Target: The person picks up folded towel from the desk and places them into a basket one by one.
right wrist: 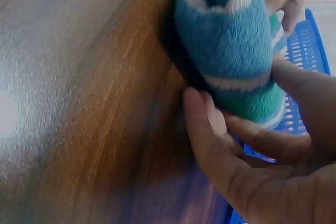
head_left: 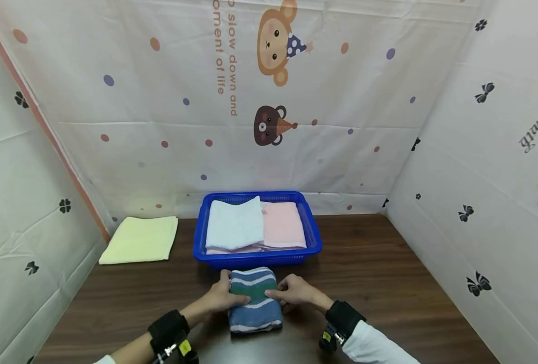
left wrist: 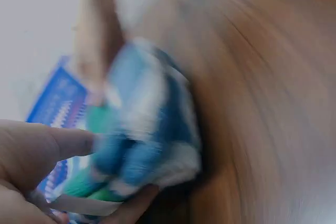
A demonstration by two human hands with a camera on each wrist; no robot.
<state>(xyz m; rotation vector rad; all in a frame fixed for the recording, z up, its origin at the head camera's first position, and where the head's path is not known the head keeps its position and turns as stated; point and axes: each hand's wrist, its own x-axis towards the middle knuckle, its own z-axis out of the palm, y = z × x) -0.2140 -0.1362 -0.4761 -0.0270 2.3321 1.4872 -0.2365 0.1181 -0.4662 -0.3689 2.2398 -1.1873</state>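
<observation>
Between the two hands is a folded towel [head_left: 256, 316] with blue, green and white stripes, just in front of the blue basket [head_left: 257, 260]. My left hand [head_left: 223, 296] grips its left side, thumb on top and fingers along the edge. On the opposite side my right hand [head_left: 296, 292] pinches it, thumb over the green band and fingers curled beneath. The right wrist view shows the towel's [right wrist: 226, 40] rounded folded edge close over the table. In the left wrist view the towel [left wrist: 142, 114] is blurred, its folded layers facing the camera.
In the basket lie a white folded towel [head_left: 234, 225] and pink folded towels [head_left: 284, 225]. A pale yellow folded cloth [head_left: 139, 240] rests on the brown wooden table [head_left: 364, 263] at the back left. Printed white sheets [head_left: 182, 151] enclose the table at the back and sides.
</observation>
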